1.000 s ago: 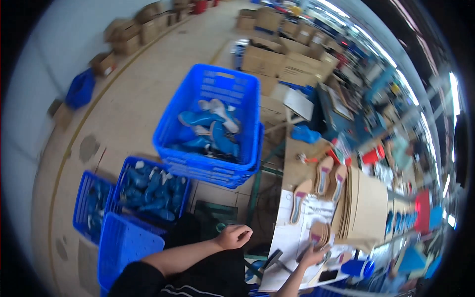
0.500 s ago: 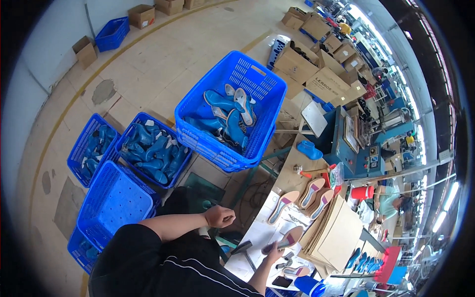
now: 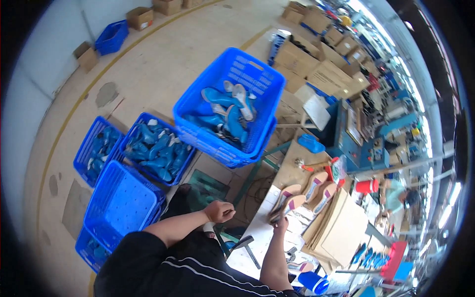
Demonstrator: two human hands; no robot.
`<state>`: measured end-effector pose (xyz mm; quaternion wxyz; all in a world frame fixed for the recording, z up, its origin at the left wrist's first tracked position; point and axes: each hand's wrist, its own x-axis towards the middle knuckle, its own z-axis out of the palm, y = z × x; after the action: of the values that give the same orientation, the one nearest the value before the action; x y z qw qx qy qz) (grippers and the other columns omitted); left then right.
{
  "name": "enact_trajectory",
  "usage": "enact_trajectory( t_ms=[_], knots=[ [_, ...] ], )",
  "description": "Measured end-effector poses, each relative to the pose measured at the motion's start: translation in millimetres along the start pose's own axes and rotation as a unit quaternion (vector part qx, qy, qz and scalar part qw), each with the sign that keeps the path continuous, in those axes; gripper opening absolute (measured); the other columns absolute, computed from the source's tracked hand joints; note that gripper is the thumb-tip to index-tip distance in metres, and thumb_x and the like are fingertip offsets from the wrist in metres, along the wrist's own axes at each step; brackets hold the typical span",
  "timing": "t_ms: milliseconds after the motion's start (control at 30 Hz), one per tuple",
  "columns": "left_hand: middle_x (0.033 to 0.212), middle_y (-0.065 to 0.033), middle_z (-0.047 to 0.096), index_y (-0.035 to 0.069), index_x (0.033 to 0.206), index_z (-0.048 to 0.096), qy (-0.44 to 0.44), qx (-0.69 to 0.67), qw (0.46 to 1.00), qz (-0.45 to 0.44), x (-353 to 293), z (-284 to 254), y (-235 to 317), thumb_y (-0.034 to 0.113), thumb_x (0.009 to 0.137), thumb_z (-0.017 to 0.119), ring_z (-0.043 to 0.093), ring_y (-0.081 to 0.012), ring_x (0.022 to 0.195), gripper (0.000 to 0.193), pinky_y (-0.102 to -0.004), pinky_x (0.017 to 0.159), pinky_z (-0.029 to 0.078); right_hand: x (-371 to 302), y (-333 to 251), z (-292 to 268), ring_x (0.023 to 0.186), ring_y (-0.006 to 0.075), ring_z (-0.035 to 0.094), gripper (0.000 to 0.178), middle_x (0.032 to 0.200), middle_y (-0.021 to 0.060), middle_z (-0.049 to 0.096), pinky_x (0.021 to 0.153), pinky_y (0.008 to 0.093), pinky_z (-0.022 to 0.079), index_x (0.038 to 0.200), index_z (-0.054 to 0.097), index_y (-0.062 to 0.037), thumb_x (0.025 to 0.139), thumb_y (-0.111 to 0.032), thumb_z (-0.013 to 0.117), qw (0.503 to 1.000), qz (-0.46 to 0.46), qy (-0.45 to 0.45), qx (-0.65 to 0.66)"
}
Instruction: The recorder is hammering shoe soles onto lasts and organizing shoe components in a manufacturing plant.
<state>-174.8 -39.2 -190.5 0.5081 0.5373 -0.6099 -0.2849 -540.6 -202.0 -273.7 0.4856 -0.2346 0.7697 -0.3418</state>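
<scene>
My right hand [image 3: 281,224] reaches over the white-topped workbench, its fingers closed on the heel end of a tan shoe insole [image 3: 294,203] with a dark strip. Beside that piece lies another insole [image 3: 283,196], partly overlapped by it. Two more insoles [image 3: 315,182] rest farther along the bench. In front of my body, off the bench edge, my left hand [image 3: 219,212] hangs with its fingers curled; whatever is in them, if anything, is hidden. A hammer [image 3: 245,242] lies on the bench between my forearms.
Behind the bench end stands a big blue crate [image 3: 180,123] holding blue shoe lasts [image 3: 236,123]. Lower blue crates [image 3: 118,148] sit at the left. A cardboard stack [image 3: 341,227], a red-handled tool [image 3: 314,166], a blue jug [image 3: 311,282] and a machine [image 3: 346,133] are at the right.
My right hand has moved away from me along the bench with the insole, bringing it beside the one lying there. My left hand stays curled, nearly in place.
</scene>
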Motion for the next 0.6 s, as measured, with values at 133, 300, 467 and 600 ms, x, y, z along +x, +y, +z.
enact_trajectory(
  t_ms=[133, 300, 467, 600],
  knots=[
    [0.07, -0.0089, 0.061, 0.009, 0.084, 0.063, -0.044, -0.028, 0.998, 0.03, 8.5, -0.1, 1.2, 0.021, 0.095, 0.073, 0.064, -0.0307, 0.061, 0.019, -0.042, 0.058, 0.05, 3.9, -12.9, 8.1, 0.109, 0.0345, 0.073, 0.098, 0.126, 0.0239, 0.07, 0.095, 0.0428, 0.058, 0.147, 0.044, 0.0088, 0.08, -0.041, 0.096, 0.988, -0.124, -0.016, -0.086],
    [0.07, -0.0099, 0.06, 0.01, 0.083, 0.061, -0.081, -0.062, 0.992, 0.071, 15.7, -6.6, -7.2, 0.027, 0.095, 0.073, 0.064, -0.0353, 0.063, 0.025, -0.0447, 0.059, 0.049, -10.3, -1.3, 26.9, 0.115, 0.0473, 0.071, 0.119, 0.126, 0.0322, 0.07, 0.101, 0.049, 0.055, 0.157, 0.034, 0.0079, 0.069, -0.039, 0.098, 0.92, -0.217, 0.16, -0.285],
    [0.074, -0.0105, 0.061, 0.009, 0.083, 0.06, -0.101, -0.066, 0.99, 0.069, 14.6, -10.9, -18.3, 0.023, 0.097, 0.069, 0.066, -0.0364, 0.068, 0.022, -0.0468, 0.06, 0.05, -66.9, -6.8, 6.7, 0.106, 0.0535, 0.071, 0.115, 0.113, 0.0367, 0.072, 0.094, 0.0565, 0.056, 0.169, 0.017, -0.0003, 0.076, -0.028, 0.08, 0.817, -0.322, 0.197, -0.435],
    [0.078, -0.0111, 0.062, 0.009, 0.088, 0.06, -0.113, -0.064, 0.986, 0.108, 9.2, -9.3, -29.6, 0.019, 0.096, 0.069, 0.067, -0.037, 0.07, 0.016, -0.0489, 0.061, 0.051, -129.0, 16.6, -42.2, 0.108, 0.0545, 0.07, 0.099, 0.122, 0.0396, 0.068, 0.093, 0.0594, 0.057, 0.164, 0.028, 0.0064, 0.081, -0.027, 0.072, 0.789, -0.266, 0.197, -0.518]
  ],
)
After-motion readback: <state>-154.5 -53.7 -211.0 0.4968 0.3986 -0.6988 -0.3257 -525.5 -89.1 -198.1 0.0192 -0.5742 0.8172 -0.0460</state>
